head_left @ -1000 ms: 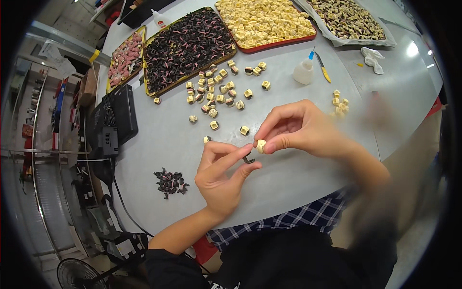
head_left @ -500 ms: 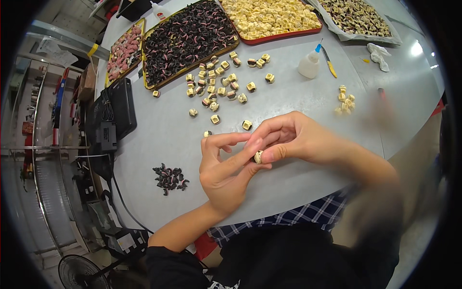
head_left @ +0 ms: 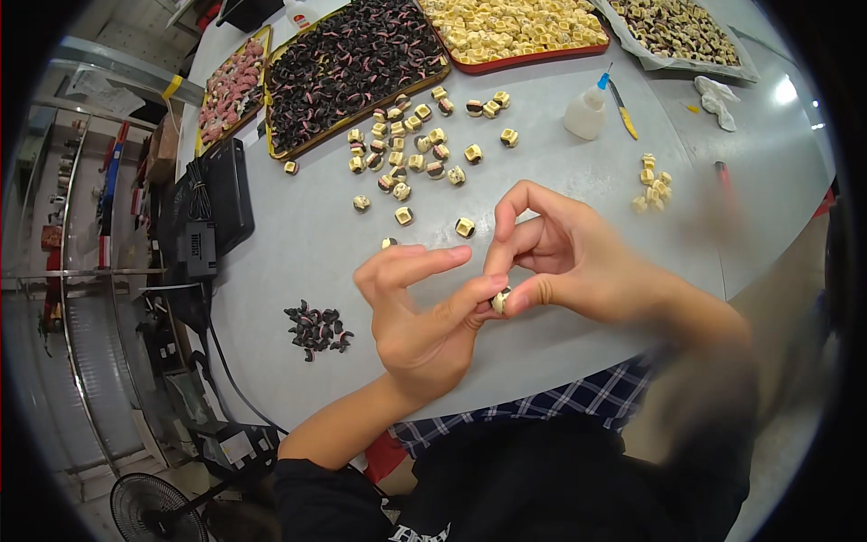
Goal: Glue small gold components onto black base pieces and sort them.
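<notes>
A small rounded cream-and-black piece [head_left: 501,301] is pinched between both hands, low over the grey table. My left hand [head_left: 420,316] grips its left side between thumb and index finger, the other fingers stretched out. My right hand [head_left: 582,257] presses it from the right with thumb and curled index finger. Beyond the hands stand several similar cream-and-black pieces [head_left: 404,216] with square hollows in their tops. A small pile of curved black parts with pink edges [head_left: 318,329] lies left of my left hand. Loose cream cube-like parts [head_left: 654,188] lie to the right.
Along the far side lie trays of black-and-pink parts [head_left: 352,68], cream parts [head_left: 515,32], pink parts [head_left: 235,90] and a lined tray of mixed pieces [head_left: 677,32]. A squeeze bottle with a blue needle tip [head_left: 585,113] stands near a yellow-handled knife [head_left: 625,115]. Crumpled tissue [head_left: 717,99] lies rightward.
Both hands have shifted slightly right with the piece between them. The fingers have spread apart more, and the piece's cream side now shows more.
</notes>
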{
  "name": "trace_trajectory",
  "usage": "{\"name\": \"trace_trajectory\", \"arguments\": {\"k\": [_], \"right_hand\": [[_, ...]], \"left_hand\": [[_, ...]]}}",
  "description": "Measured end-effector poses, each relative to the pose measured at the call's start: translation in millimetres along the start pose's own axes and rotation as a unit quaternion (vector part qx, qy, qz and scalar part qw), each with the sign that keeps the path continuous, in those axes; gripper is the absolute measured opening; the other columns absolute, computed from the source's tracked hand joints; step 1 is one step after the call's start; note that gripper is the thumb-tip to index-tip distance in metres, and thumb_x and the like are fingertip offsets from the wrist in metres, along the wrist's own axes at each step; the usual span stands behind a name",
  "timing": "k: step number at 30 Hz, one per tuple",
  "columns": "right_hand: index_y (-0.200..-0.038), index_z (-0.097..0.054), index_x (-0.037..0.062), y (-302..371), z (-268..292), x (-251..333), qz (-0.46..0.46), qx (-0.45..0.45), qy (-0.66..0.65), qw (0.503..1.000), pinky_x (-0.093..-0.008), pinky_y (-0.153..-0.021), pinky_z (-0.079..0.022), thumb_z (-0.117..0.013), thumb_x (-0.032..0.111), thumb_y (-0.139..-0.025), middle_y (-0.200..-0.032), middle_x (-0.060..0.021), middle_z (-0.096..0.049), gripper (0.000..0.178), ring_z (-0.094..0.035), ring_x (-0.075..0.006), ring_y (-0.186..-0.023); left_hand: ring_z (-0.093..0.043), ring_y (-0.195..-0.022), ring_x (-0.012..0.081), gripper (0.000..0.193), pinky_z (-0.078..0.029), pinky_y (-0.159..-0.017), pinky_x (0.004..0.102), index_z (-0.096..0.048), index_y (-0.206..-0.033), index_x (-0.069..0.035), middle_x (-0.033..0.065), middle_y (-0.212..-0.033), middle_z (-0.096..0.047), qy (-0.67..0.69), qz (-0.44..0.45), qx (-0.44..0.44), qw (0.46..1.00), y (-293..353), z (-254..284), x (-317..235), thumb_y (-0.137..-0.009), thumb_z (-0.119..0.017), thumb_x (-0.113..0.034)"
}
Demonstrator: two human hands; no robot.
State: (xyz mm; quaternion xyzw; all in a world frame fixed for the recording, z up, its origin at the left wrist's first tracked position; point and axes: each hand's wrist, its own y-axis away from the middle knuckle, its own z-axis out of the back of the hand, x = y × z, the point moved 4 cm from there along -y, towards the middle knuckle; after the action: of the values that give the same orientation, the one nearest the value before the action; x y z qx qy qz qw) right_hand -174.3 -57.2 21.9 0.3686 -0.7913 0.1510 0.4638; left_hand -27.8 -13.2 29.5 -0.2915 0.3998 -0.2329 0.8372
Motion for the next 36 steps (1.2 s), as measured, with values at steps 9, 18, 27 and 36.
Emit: {"name": "trace_trajectory", "arguments": {"k": [9, 18, 27, 36], "right_hand": [[-0.09, -0.029, 0.0086, 0.9, -2.6, -3.9, 0.02, 0.007, -0.001, 1.0, -0.0266, -0.081, -0.045, -0.067, -0.007, -0.074, -0.088, -0.0114, -0.058, 0.044, -0.055, -0.0157, -0.087], [-0.102, -0.037, 0.0016, -9.5, 9.9, -4.0, 0.069, -0.027, 0.008, 0.997, -0.0296, -0.081, -0.049, -0.06, -0.006, -0.08, -0.101, -0.0168, -0.058, 0.032, -0.058, -0.0176, -0.09], [-0.099, -0.05, 0.0008, -12.5, 20.0, 14.4, 0.245, -0.2, 0.33, 0.89, -0.0252, -0.071, -0.049, -0.056, -0.003, -0.082, -0.119, -0.0144, -0.051, 0.019, -0.059, -0.0153, -0.085], [-0.092, -0.054, 0.0002, -3.6, 19.0, 22.6, 0.288, -0.2, 0.428, 0.833, -0.0236, -0.062, -0.047, -0.052, -0.01, -0.078, -0.103, -0.0114, -0.058, 0.018, -0.059, -0.0149, -0.075]], "left_hand": [[-0.037, -0.1, 0.0222, 0.029, -0.031, -0.083, 0.0285, -0.071, -0.089, -0.019, -0.0033, -0.1, -0.057, -0.06, -0.025, 0.001, 0.998, 3.6, 2.0, -11.4, -0.063, -0.075, -0.008], [-0.045, -0.093, 0.0241, 0.032, -0.039, -0.076, 0.0322, -0.069, -0.094, -0.011, 0.0017, -0.098, -0.057, -0.067, -0.005, 0.03, 0.997, -26.6, 8.8, 1.8, -0.063, -0.074, -0.006], [-0.059, -0.079, 0.023, 0.026, -0.046, -0.069, 0.0307, -0.065, -0.092, -0.001, 0.0126, -0.09, -0.062, -0.227, 0.29, 0.279, 0.887, -31.0, 126.3, 73.1, -0.067, -0.072, -0.007], [-0.06, -0.065, 0.016, 0.021, -0.048, -0.06, 0.0293, -0.059, -0.082, 0.003, 0.0103, -0.073, -0.063, -0.257, 0.468, 0.312, 0.786, -10.7, 119.7, 88.2, -0.064, -0.071, 0.004]]}}
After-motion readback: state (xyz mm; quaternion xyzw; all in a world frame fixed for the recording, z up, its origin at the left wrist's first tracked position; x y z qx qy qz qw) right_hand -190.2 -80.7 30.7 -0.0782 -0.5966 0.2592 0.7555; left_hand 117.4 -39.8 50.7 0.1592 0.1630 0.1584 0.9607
